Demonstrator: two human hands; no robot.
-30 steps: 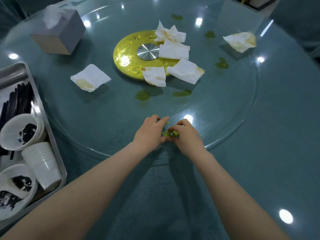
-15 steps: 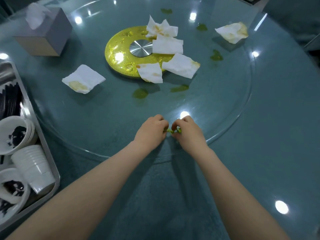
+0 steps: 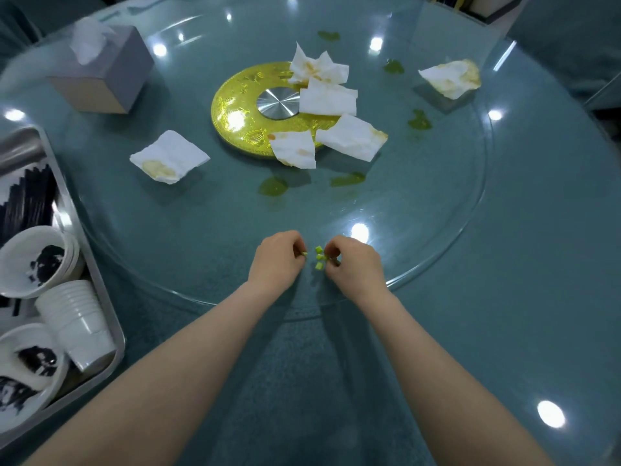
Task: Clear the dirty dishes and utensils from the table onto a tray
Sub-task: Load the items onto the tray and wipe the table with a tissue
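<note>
I see the glass turntable (image 3: 437,210) as landmark. Tray (image 3: 97,290) just off its left edge, holding bowls (image 3: 33,264) and stacked cups (image 3: 77,324). At its near edge, left hand (image 3: 277,260) pinches one green bit; right hand (image 3: 353,264) curled, pinching green bits (image 3: 319,257).

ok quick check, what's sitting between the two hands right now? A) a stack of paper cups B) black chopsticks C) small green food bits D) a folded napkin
C: small green food bits lie on the glass turntable between the left hand and right hand, both with curled fingertips at the bits; the stack of paper cups sits in the metal tray.
</note>
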